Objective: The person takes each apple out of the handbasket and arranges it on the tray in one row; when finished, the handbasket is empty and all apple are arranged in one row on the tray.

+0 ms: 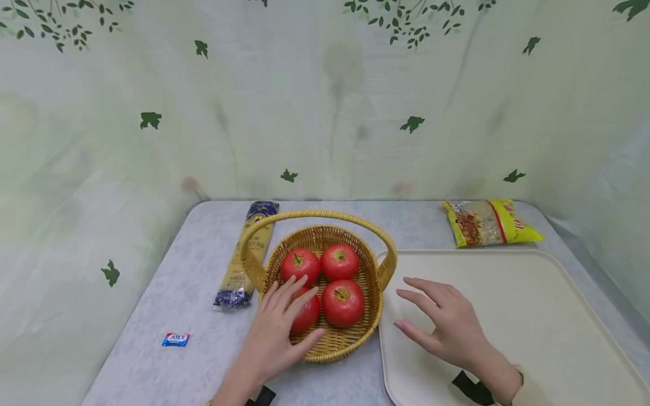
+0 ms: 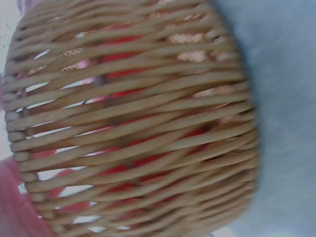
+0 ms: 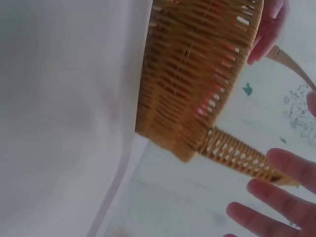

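Note:
A wicker basket (image 1: 332, 356) with a tall arched handle (image 1: 320, 214) stands mid-table, holding several red apples (image 1: 343, 303). Over its near left rim reaches my left hand (image 1: 274, 332), fingers spread and fairly straight. It partly covers the front left apple (image 1: 306, 316); whether the fingertips touch it I cannot tell. To the right of the basket, my right hand (image 1: 444, 321) hovers above the tray with parted fingers and nothing in them. The left wrist view is filled by the woven side (image 2: 133, 113) of the basket, with red showing through the gaps.
A cream tray (image 1: 487, 316) lies at the right, its edge beside the basket. Behind it is a yellow food packet (image 1: 490, 223). A long blue-and-yellow packet (image 1: 246, 256) lies left of the basket, a small blue-and-red wrapped sweet (image 1: 175, 339) nearer the front left.

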`<action>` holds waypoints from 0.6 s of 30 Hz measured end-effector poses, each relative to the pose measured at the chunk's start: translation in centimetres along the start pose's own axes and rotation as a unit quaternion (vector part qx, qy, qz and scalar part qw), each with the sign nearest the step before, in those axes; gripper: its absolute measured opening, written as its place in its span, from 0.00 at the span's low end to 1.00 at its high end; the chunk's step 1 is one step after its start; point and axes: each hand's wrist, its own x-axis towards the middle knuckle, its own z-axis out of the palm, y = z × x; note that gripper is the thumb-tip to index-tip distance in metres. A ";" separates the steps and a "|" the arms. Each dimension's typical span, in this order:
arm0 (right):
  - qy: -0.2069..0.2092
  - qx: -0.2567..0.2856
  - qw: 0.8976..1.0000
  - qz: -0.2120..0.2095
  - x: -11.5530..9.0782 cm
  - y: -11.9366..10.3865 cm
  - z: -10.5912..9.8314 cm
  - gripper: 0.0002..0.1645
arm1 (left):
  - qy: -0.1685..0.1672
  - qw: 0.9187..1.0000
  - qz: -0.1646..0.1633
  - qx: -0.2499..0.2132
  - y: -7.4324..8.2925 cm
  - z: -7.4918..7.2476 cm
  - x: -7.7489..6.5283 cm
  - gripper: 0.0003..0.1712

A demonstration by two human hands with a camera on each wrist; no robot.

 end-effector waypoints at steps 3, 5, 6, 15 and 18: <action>0.039 0.027 0.999 -0.012 0.3 -0.6 0.8 0.23 | 0.038 0.999 -0.012 -0.023 -0.3 0.5 -0.9 0.32; 0.052 0.044 0.998 -0.015 0.5 -1.0 1.3 0.22 | 0.054 0.998 -0.025 -0.030 -0.4 0.7 -1.7 0.32; 0.056 0.052 0.997 -0.016 0.7 -1.2 1.5 0.21 | 0.059 0.997 -0.034 -0.031 -0.4 0.9 -2.0 0.33; 0.079 0.112 0.990 -0.031 2.3 -2.6 3.4 0.16 | 0.039 0.991 -0.126 -0.033 0.2 2.0 -4.1 0.45; 0.067 0.121 0.990 -0.026 2.7 -2.9 3.9 0.17 | 0.045 0.985 -0.157 -0.060 0.1 2.2 -4.3 0.47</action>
